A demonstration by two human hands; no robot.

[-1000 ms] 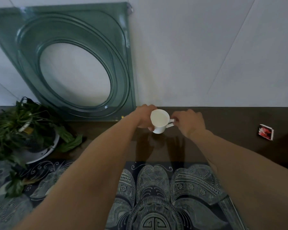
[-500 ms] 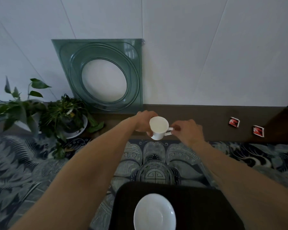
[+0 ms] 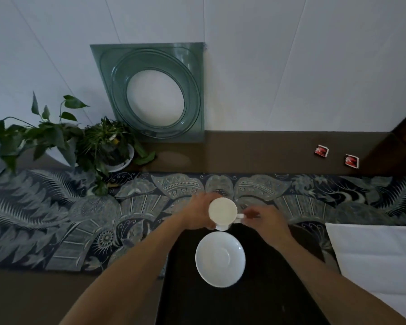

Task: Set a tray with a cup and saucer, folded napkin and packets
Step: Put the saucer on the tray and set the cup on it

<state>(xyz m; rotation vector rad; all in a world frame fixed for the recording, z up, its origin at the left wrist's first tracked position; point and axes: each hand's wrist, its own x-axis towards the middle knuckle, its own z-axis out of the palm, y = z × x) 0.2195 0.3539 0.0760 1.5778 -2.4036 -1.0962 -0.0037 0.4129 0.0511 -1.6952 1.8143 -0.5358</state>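
Tray (image 3: 256, 301) dark, below both hands, bearing saucer (image 3: 220, 259) just under them.
Napkin (image 3: 375, 256) white, right of right hand (image 3: 266, 221).
Cup (image 3: 222, 214) between hands: left hand (image 3: 197, 215) wrapped round its side, right pinching handle.
Two packets (image 3: 321, 150) far beyond right hand.

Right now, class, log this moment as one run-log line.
step: cup to saucer | left hand: holds cup | right hand: on handle | saucer: bare, on tray | packets: far right

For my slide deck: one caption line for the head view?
Both hands, left hand and right hand, hold a white ceramic cup above a white round saucer on a dark tray.
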